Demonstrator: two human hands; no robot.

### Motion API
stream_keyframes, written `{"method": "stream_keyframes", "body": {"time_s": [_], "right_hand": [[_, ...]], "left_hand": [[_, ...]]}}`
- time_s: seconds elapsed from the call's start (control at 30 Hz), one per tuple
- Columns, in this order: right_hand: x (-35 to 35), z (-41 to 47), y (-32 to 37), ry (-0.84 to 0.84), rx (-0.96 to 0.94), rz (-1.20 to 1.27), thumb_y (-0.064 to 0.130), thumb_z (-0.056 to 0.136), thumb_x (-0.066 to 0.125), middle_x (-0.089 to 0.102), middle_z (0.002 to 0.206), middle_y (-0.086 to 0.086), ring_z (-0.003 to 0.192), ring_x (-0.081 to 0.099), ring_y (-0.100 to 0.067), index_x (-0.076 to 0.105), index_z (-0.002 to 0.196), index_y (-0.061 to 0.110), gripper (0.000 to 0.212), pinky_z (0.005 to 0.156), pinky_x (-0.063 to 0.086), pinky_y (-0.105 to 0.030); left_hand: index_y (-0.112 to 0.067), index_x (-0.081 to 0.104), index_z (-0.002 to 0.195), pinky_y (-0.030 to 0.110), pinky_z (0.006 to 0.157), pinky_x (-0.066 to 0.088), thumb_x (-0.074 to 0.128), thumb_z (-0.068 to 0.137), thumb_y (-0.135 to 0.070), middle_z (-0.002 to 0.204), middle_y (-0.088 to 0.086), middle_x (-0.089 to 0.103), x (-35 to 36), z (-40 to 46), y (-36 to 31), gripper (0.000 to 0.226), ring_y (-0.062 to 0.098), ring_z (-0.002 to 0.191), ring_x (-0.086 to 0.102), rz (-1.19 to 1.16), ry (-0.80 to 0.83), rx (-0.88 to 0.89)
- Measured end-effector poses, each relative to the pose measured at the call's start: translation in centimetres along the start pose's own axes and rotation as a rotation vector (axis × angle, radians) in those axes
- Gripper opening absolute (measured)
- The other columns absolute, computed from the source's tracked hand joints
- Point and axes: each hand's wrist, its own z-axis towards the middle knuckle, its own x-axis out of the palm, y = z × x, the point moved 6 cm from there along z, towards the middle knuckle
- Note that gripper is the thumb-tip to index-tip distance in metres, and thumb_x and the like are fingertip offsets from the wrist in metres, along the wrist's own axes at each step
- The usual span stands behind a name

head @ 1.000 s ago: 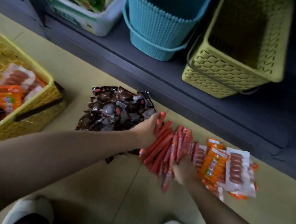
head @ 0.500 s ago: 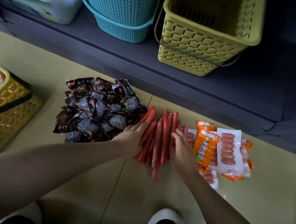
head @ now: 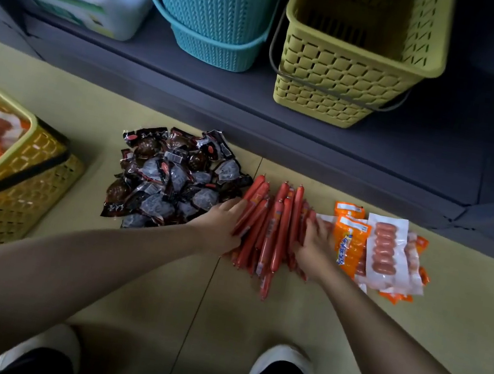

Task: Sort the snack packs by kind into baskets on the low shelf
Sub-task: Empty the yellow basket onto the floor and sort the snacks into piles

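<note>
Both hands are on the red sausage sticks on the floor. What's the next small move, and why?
Probably squeeze the red sausage sticks together and lift the bundle. The left hand and right hand already flank the pile, and the olive basket on the shelf above looks empty.

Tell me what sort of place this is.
Probably a small shop or stockroom: baskets on a low grey shelf, a yellow shopping basket on the floor, and many identical red sausage sticks piled for sorting.
</note>
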Motion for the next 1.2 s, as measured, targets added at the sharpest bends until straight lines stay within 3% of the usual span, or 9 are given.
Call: {"method": "stream_keyframes", "body": {"time_s": [0.13, 0.3, 0.4, 0.53, 0.6, 0.73, 0.87, 1.0, 1.2], "right_hand": [[-2.6, -2.0, 9.1, -0.175, -0.302, 0.037, 0.011, 0.094, 0.048, 0.037, 0.146, -0.011, 0.136, 0.031, -0.024, 0.044, 0.135, 0.008, 0.041, 0.111, 0.022, -0.030], [-2.1, -6.2, 22.4, 0.013, -0.690, 0.050, 0.005, 0.091, 0.048, 0.060, 0.117, -0.006, 0.109, 0.054, -0.019, 0.061, 0.112, 0.011, 0.026, 0.086, 0.037, -0.024], [-0.4, -8.3, 29.5, 0.091, -0.809, 0.033, 0.007, 0.093, 0.047, 0.063, 0.115, -0.004, 0.108, 0.055, -0.017, 0.063, 0.110, 0.010, 0.024, 0.087, 0.038, -0.021], [3.3, -9.8, 37.4, 0.182, -0.908, -0.065, 0.008, 0.093, 0.045, 0.063, 0.111, -0.004, 0.103, 0.055, -0.017, 0.065, 0.107, 0.010, 0.024, 0.086, 0.040, -0.023], [5.4, -10.0, 40.8, 0.210, -0.938, -0.134, 0.010, 0.094, 0.043, 0.061, 0.115, -0.005, 0.106, 0.055, -0.019, 0.063, 0.108, 0.011, 0.025, 0.089, 0.043, -0.027], [9.6, -8.8, 46.5, 0.195, -0.906, -0.270, 0.015, 0.095, 0.040, 0.056, 0.120, -0.006, 0.105, 0.054, -0.023, 0.058, 0.112, 0.014, 0.025, 0.088, 0.047, -0.037], [13.8, -7.2, 50.1, 0.241, -0.863, -0.420, 0.017, 0.097, 0.037, 0.049, 0.129, -0.005, 0.097, 0.050, -0.020, 0.053, 0.119, 0.014, 0.027, 0.079, 0.044, -0.032], [18.2, -5.3, 51.3, 0.316, -0.825, -0.615, 0.015, 0.097, 0.038, 0.049, 0.131, -0.011, 0.116, 0.047, -0.028, 0.049, 0.125, 0.008, 0.031, 0.091, 0.044, -0.037], [22.7, -2.9, 52.1, 0.204, -0.671, -0.765, 0.011, 0.089, 0.056, 0.011, 0.151, -0.013, 0.138, 0.018, -0.032, 0.020, 0.144, 0.010, 0.066, 0.105, 0.037, -0.043]], "left_hand": [[-0.012, 0.045, 0.134, 0.021, 0.102, 0.031, 0.049, 0.089, -0.022, 0.137, 0.005, 0.042, -3.7, -3.7, -1.3, 0.046, 0.019, 0.127, 0.041, -0.057, -0.055, 0.187], [-0.008, 0.063, 0.109, 0.019, 0.081, 0.044, 0.045, 0.082, -0.019, 0.099, 0.002, 0.062, -11.4, -11.7, 2.7, 0.034, 0.006, 0.089, 0.054, -0.077, -0.416, 0.336], [-0.020, 0.062, 0.103, 0.009, 0.072, 0.041, 0.047, 0.086, -0.019, 0.094, -0.003, 0.062, -15.9, -18.4, 10.0, 0.022, 0.001, 0.081, 0.053, -0.157, -0.759, 0.151], [-0.025, 0.057, 0.101, 0.027, 0.075, 0.042, 0.053, 0.088, -0.006, 0.103, -0.001, 0.056, -17.9, -24.8, 20.7, 0.023, 0.017, 0.089, 0.056, -0.159, -0.934, -0.194], [-0.012, 0.054, 0.119, 0.034, 0.086, 0.043, 0.059, 0.087, -0.015, 0.117, 0.008, 0.054, -17.4, -25.9, 26.4, 0.033, 0.030, 0.105, 0.055, -0.070, -0.790, -0.440], [-0.018, 0.014, 0.147, 0.042, 0.106, 0.034, 0.068, 0.073, -0.054, 0.150, 0.010, 0.021, -13.6, -26.5, 34.1, 0.098, 0.030, 0.136, 0.025, 0.121, -0.215, -0.789], [-0.015, 0.017, 0.144, 0.044, 0.106, 0.034, 0.077, 0.062, -0.054, 0.146, 0.009, 0.022, -13.0, -25.0, 35.4, 0.108, 0.030, 0.134, 0.024, 0.182, -0.244, -0.823], [-0.016, 0.030, 0.141, 0.047, 0.108, 0.032, 0.076, 0.068, -0.046, 0.145, 0.011, 0.024, -13.3, -24.5, 36.2, 0.091, 0.032, 0.133, 0.024, 0.123, -0.224, -0.825], [-0.028, -0.001, 0.147, 0.050, 0.107, 0.030, 0.070, 0.073, -0.049, 0.148, 0.010, 0.023, -12.3, -23.2, 36.3, 0.105, 0.035, 0.133, 0.029, 0.047, -0.178, -0.737]]}}
